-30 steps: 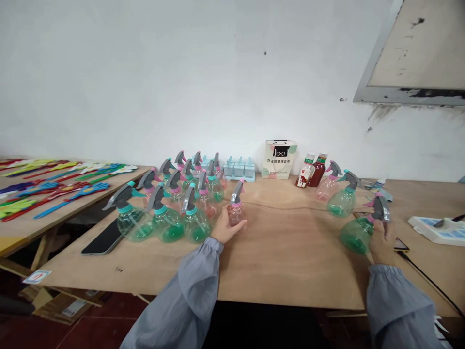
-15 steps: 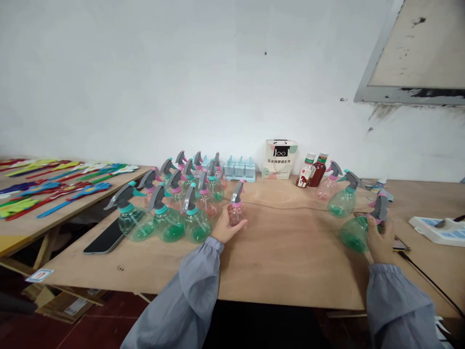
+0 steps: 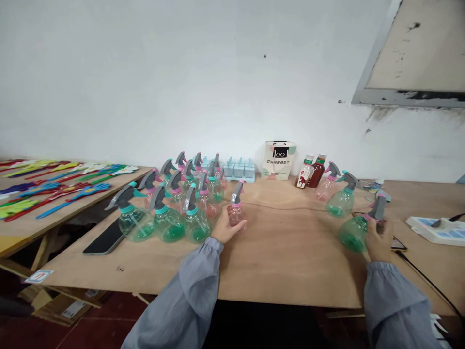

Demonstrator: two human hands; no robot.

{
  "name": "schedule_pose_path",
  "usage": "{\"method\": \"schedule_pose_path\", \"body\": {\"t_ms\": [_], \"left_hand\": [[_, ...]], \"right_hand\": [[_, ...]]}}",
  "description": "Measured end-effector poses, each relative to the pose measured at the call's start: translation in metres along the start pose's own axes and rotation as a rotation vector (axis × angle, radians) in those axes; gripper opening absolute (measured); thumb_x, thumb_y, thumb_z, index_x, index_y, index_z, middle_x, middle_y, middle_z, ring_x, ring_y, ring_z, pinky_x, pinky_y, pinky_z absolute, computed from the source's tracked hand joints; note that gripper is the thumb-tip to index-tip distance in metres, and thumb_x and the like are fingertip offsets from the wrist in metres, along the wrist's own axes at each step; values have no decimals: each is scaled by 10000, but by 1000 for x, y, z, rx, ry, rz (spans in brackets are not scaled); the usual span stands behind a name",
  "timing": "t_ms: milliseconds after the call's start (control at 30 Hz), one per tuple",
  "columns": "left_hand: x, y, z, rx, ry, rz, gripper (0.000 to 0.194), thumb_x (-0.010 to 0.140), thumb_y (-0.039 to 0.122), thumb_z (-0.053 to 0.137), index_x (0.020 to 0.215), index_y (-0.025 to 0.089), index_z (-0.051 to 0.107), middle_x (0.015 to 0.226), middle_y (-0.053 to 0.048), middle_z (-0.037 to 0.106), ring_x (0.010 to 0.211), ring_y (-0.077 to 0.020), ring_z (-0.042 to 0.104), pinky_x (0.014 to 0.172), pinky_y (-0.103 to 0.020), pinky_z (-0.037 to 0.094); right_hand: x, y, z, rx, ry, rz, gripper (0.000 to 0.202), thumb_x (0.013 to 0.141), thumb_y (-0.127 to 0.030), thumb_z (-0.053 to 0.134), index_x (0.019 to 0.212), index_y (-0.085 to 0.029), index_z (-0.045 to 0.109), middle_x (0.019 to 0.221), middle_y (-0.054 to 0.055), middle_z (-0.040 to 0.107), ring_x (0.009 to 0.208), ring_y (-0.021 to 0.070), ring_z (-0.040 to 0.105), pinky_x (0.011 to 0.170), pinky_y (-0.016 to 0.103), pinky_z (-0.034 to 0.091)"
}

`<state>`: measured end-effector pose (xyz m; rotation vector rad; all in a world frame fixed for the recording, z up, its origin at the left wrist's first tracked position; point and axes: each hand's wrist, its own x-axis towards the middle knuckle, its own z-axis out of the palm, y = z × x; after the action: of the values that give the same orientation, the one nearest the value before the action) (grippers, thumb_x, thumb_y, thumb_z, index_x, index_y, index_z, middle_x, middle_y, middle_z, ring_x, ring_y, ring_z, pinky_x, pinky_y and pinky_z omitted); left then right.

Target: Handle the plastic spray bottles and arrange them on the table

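My left hand (image 3: 228, 227) is wrapped round the lower part of a pink spray bottle (image 3: 237, 211), which stands upright near the middle of the table. At the right, my right hand (image 3: 379, 241) grips the neck of a green spray bottle (image 3: 353, 234) with a pink collar and grey trigger; this bottle leans. Behind it are another green spray bottle (image 3: 340, 202) and a pink one (image 3: 325, 188). Left of my left hand, several green and pink spray bottles stand grouped, with a green one (image 3: 197, 226) nearest.
A black phone (image 3: 104, 238) lies on the wooden table (image 3: 290, 271) at left. Along the wall are light-blue molds (image 3: 240, 169), a paper bag (image 3: 279, 162) and two sauce bottles (image 3: 317, 172). A white tray (image 3: 436, 230) and a cable are at right; colourful hand-shaped sticks (image 3: 72, 198) lie far left.
The view has shifted very slightly. Both hands keep their holds, and the bottles stay nearly where they were.
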<state>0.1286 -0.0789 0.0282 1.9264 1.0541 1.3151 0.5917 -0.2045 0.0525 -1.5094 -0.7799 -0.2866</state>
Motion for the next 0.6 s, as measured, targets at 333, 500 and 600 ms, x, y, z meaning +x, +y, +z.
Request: {"method": "schedule_pose_path", "body": {"t_ms": [333,500,600], "left_hand": [[1,-3,-1,-5,1,1,764,722,449,784,1305,184,368,1339,-176,572,1284,-312,570,1135,-535,398],[2,-3,-2,8,-3,-10,765,724,444,782,1306,189,356,1346,-177,569,1281,-306,575,1133,-535,403],[2,-3,-2,13,-15,3,753,740,447,764,1307,184,344,1358,-185,560,1300,-305,561,1132,-528,408]], "right_hand": [[3,-4,3,42,-6,-43,407,623,-530,648,849,-217,520,804,31,547,738,197,517,740,377,426],[5,2,0,83,-72,13,575,619,-633,662,992,-230,494,948,76,575,862,250,576,818,422,454],[-3,4,-2,27,-56,-83,813,627,-747,636,1194,-209,412,1194,147,510,1089,306,539,980,474,416]]}}
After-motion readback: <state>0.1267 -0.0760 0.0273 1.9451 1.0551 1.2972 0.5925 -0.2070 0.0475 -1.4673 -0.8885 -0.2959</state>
